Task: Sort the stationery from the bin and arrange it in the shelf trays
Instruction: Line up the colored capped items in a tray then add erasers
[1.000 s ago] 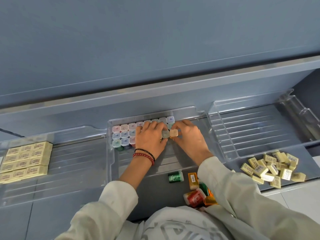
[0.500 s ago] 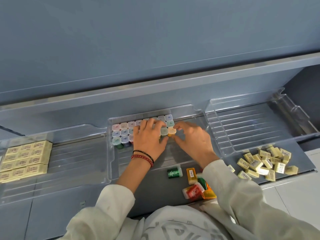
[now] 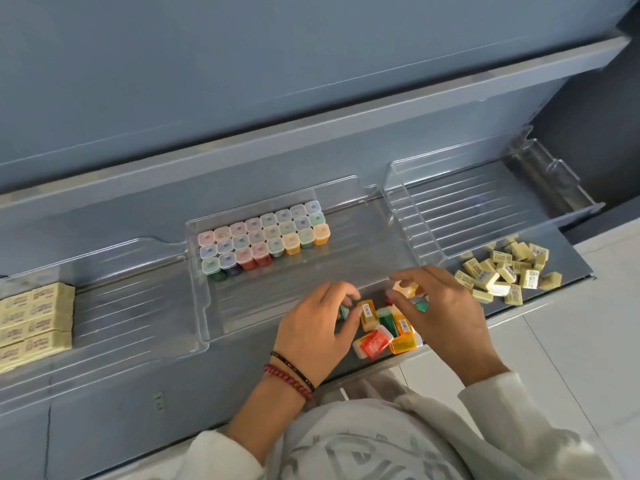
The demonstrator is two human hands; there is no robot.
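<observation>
At the shelf's front edge I read the right hand (image 3: pixel 440 306) with thumb and forefinger pinched on a pale yellow case (image 3: pixel 403 289), at the far side of the loose cases (image 3: pixel 381 332). The left hand (image 3: pixel 317 329) curls its fingers round a green case (image 3: pixel 343 311) at the pile's left side. Behind both hands, the middle tray (image 3: pixel 277 303) holds three upright rows of capped cases (image 3: pixel 263 237) in its back left corner. The left tray (image 3: pixel 138 299) carries stacked erasers (image 3: pixel 34 317). Loose erasers (image 3: pixel 502 271) lie on the shelf to the right, in front of the right tray (image 3: pixel 467 209).
</observation>
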